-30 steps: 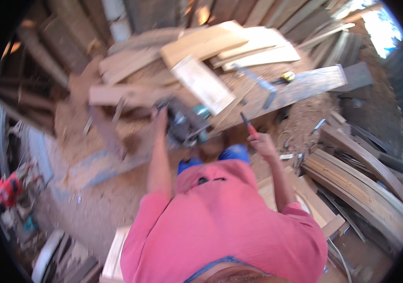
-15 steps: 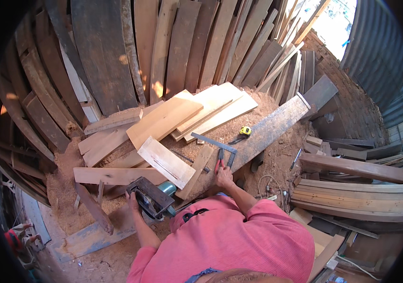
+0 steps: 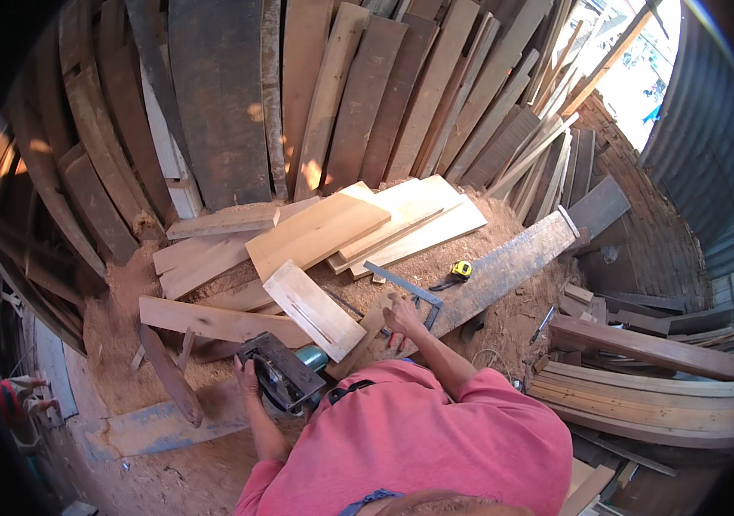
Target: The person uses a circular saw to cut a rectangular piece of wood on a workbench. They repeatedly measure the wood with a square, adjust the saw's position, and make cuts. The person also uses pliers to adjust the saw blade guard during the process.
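My left hand grips a circular saw by its edge; it has a dark base plate and a teal motor housing. The saw is tipped with its plate facing up, close to my body. My right hand reaches over a plank bench, fingers partly extended beside a short board. Nothing shows in those fingers, though their tips are small in view. Red-handled pliers lie just below this hand, partly hidden by it. A metal framing square lies under and beyond it.
A yellow tape measure rests on the bench. A pale grooved board and several planks lie on sawdust ahead. Tall boards lean along the back. Stacked timber stands at the right.
My right hand has left the pliers' handles and shifted forward and left past them. The pliers stay on the bench. My left hand still holds the saw; the whole view has shifted slightly.
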Motion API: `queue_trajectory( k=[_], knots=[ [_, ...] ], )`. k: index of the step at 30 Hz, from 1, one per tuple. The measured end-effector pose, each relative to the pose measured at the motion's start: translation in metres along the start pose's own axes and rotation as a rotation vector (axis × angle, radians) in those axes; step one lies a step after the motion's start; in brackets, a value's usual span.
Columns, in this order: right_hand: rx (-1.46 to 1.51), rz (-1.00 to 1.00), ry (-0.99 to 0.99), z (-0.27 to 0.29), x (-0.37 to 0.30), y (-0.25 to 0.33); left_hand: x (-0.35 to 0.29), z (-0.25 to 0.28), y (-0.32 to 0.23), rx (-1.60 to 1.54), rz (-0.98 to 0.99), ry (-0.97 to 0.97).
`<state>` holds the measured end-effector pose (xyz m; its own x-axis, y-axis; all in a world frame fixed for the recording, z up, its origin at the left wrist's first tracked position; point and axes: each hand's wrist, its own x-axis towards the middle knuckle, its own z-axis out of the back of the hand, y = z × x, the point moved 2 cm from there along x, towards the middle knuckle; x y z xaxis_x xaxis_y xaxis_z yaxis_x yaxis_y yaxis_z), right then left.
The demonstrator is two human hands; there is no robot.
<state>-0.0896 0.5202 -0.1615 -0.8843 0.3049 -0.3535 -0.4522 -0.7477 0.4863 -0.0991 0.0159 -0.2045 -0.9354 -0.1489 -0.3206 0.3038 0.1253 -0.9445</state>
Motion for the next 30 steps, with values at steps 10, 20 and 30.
queue_trajectory(
  k=[10,20,30],
  knots=[
    [-0.171,0.047,0.200,-0.041,0.061,0.065,-0.006,0.000,0.002,0.115,-0.055,-0.034],
    [-0.214,0.017,0.449,-0.065,0.074,0.093,-0.019,-0.010,-0.023,0.171,-0.075,-0.032],
    [0.193,0.248,0.253,-0.131,0.107,0.059,-0.021,-0.014,-0.026,0.178,-0.070,-0.054]
  ],
)
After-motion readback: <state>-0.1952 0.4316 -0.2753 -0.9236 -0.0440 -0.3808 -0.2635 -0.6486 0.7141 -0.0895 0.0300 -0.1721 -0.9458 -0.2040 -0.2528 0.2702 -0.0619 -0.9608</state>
